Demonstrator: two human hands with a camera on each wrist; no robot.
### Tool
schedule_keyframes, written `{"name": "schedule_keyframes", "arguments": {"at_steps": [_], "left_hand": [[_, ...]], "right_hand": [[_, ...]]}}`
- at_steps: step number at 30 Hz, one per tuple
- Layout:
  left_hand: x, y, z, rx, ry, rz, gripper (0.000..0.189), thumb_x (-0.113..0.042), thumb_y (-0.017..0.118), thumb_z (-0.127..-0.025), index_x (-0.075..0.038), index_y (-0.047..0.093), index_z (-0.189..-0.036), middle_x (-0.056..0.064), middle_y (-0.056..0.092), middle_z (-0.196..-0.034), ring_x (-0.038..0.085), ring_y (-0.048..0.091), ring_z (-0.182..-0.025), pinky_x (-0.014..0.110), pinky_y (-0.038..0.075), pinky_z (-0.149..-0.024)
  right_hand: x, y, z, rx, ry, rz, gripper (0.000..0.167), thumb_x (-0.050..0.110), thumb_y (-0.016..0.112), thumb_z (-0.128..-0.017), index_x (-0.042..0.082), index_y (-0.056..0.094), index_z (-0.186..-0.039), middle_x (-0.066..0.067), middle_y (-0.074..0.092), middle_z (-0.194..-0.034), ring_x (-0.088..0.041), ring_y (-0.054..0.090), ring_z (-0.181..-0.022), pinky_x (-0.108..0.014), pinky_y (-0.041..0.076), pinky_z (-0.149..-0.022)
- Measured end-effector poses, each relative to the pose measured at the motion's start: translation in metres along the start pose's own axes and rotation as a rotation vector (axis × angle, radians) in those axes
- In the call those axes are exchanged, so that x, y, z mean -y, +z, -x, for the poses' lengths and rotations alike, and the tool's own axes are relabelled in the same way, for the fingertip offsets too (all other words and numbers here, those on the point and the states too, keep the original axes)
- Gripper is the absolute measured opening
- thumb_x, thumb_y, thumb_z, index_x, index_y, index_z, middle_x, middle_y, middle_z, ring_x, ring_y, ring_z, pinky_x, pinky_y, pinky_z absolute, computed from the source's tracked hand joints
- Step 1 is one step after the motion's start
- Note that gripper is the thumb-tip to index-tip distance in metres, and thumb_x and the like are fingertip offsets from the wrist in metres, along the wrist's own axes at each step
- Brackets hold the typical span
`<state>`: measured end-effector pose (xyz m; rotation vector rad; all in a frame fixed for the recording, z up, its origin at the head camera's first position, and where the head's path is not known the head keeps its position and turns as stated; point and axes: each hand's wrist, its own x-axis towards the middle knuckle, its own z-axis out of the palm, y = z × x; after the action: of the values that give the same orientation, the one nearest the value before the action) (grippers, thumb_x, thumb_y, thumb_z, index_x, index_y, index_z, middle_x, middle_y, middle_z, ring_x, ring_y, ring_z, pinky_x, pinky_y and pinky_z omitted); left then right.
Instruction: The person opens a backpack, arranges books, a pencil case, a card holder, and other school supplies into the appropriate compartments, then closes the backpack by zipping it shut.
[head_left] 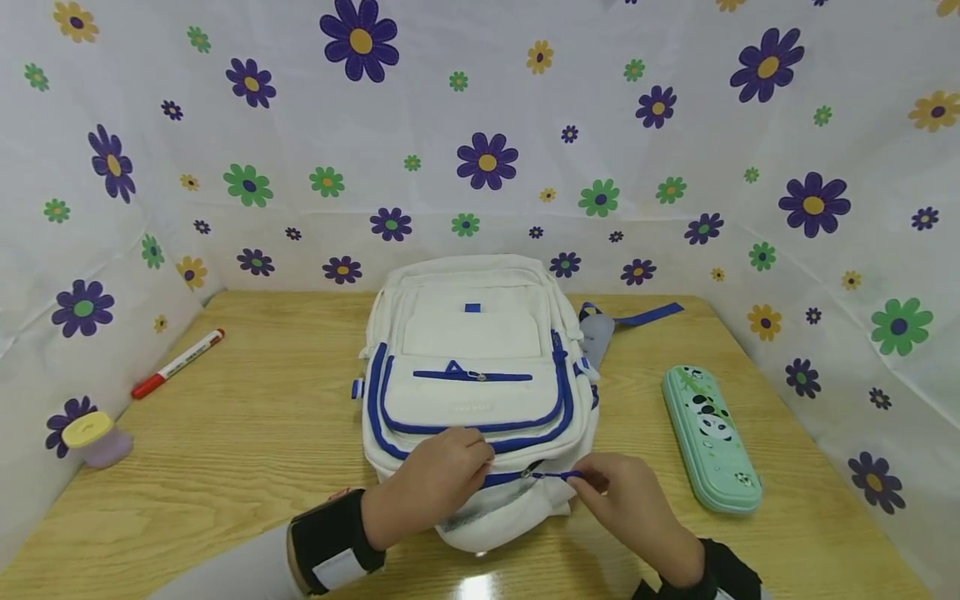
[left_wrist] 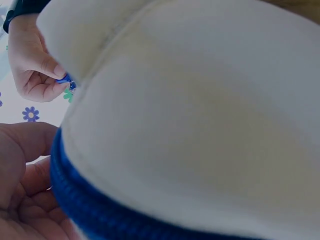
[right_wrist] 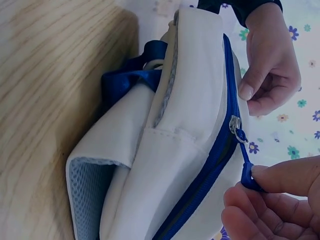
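Note:
A white backpack (head_left: 472, 333) with blue zippers lies on the wooden table, its bottom end towards me. My right hand (head_left: 630, 500) pinches the blue cord pull (right_wrist: 250, 177) of the main zipper between thumb and forefinger. The cord runs taut to the metal slider (right_wrist: 234, 125). Below the slider in the right wrist view, the zipper (right_wrist: 195, 192) shows a dark gap between its blue edges. My left hand (head_left: 435, 471) grips the backpack's edge beside that zipper, thumb on the near side; its other fingertips are partly hidden in the head view.
A green panda pencil case (head_left: 712, 442) lies to the right. On the left are a red-and-white marker (head_left: 178, 363) and a small purple jar with a yellow lid (head_left: 97, 439). A grey and blue strap (head_left: 600, 333) sticks out behind the backpack. A flowered cloth (head_left: 480, 108) encloses the table.

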<state>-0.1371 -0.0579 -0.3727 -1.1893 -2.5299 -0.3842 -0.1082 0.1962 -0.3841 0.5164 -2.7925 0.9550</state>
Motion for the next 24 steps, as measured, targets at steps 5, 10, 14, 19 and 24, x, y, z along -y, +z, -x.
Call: {"name": "schedule_keyframes", "arguments": {"at_steps": [5, 10, 14, 19, 24], "left_hand": [[-0.001, -0.003, 0.000, -0.004, 0.003, 0.004, 0.005, -0.006, 0.076, -0.090, -0.004, 0.073, -0.094, 0.003, 0.068, -0.086, 0.017, 0.065, -0.080, 0.024, 0.057, -0.072], [-0.001, -0.003, 0.000, -0.008, 0.006, 0.009, 0.004, -0.005, 0.076, -0.090, -0.004, 0.074, -0.094, 0.003, 0.068, -0.085, 0.016, 0.065, -0.079, 0.023, 0.056, -0.071], [0.000, -0.002, 0.000, -0.019, 0.011, 0.007, 0.004, -0.005, 0.077, -0.089, -0.005, 0.074, -0.092, 0.002, 0.068, -0.084, 0.015, 0.065, -0.078, 0.022, 0.056, -0.070], [0.001, -0.004, 0.001, -0.007, -0.002, 0.014, 0.004, -0.006, 0.076, -0.090, -0.005, 0.074, -0.093, 0.002, 0.069, -0.085, 0.016, 0.066, -0.079, 0.023, 0.057, -0.072], [0.004, -0.006, 0.004, -0.004, -0.018, 0.025, 0.006, -0.004, 0.076, -0.089, -0.005, 0.074, -0.094, 0.003, 0.070, -0.087, 0.017, 0.067, -0.082, 0.025, 0.058, -0.074]], "right_hand": [[-0.002, -0.003, -0.002, -0.010, 0.003, -0.014, 0.004, 0.001, 0.078, -0.086, 0.003, 0.075, -0.086, -0.005, 0.076, -0.082, -0.012, 0.070, -0.071, -0.022, 0.059, -0.064], [-0.007, -0.006, -0.004, -0.026, 0.044, -0.013, 0.004, 0.002, 0.079, -0.086, 0.001, 0.075, -0.086, -0.005, 0.077, -0.082, -0.014, 0.071, -0.071, -0.020, 0.058, -0.064], [-0.009, -0.006, -0.006, -0.042, 0.090, -0.025, 0.004, 0.000, 0.079, -0.085, 0.001, 0.076, -0.086, -0.006, 0.076, -0.082, -0.014, 0.070, -0.071, -0.020, 0.058, -0.064], [-0.013, -0.007, -0.009, -0.083, 0.088, -0.001, 0.005, -0.003, 0.079, -0.083, 0.000, 0.076, -0.086, -0.008, 0.077, -0.081, -0.017, 0.071, -0.070, -0.024, 0.059, -0.064], [-0.018, -0.008, -0.011, -0.094, 0.116, 0.031, 0.005, -0.004, 0.078, -0.083, 0.000, 0.075, -0.085, -0.009, 0.076, -0.081, -0.018, 0.070, -0.071, -0.027, 0.059, -0.064]]}}
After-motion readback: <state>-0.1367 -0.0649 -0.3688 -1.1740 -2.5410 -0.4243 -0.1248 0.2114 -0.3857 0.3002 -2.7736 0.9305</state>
